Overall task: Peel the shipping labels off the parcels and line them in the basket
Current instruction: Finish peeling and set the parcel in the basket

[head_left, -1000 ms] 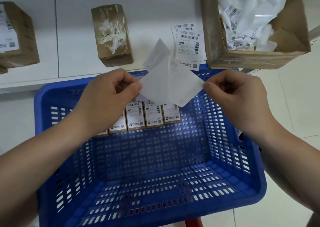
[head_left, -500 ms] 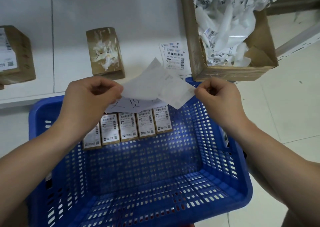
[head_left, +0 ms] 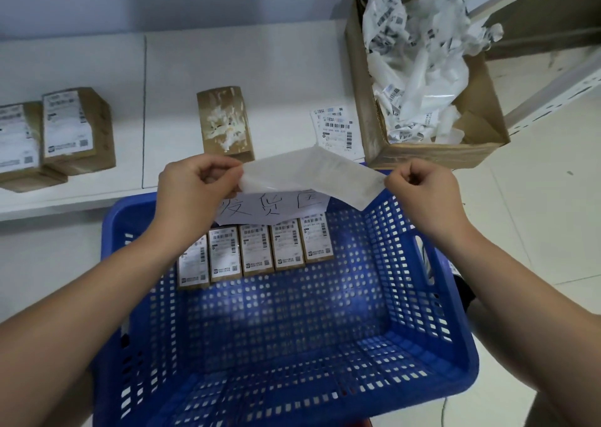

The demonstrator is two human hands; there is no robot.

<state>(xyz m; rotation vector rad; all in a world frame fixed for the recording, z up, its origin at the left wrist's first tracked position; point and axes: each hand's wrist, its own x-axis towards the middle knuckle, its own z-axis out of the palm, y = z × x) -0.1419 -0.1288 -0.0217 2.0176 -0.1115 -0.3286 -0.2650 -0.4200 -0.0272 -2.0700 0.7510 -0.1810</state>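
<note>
Both hands hold a white shipping label (head_left: pixel 312 174) stretched above the far rim of the blue basket (head_left: pixel 455 296). My left hand (head_left: pixel 198 192) pinches its left end and my right hand (head_left: pixel 422 192) pinches its right end. The label shows its blank back side and sags in the middle. Several labelled parcels (head_left: pixel 257 251) stand in a row against the basket's far wall, under a handwritten paper sign (head_left: pixel 276 205). On the white shelf behind sits a brown parcel (head_left: pixel 226 122) with torn label residue on top.
A cardboard box (head_left: pixel 383 134) full of crumpled label waste (head_left: pixel 416 68) stands at the back right. Loose printed labels (head_left: pixel 336 129) lie beside it. Two labelled parcels (head_left: pixel 74 127) sit at the shelf's left. Tiled floor lies to the right.
The label has been pulled out flatter and longer between my hands. The view has tilted up, showing more of the shelf and the paper sign in the basket.
</note>
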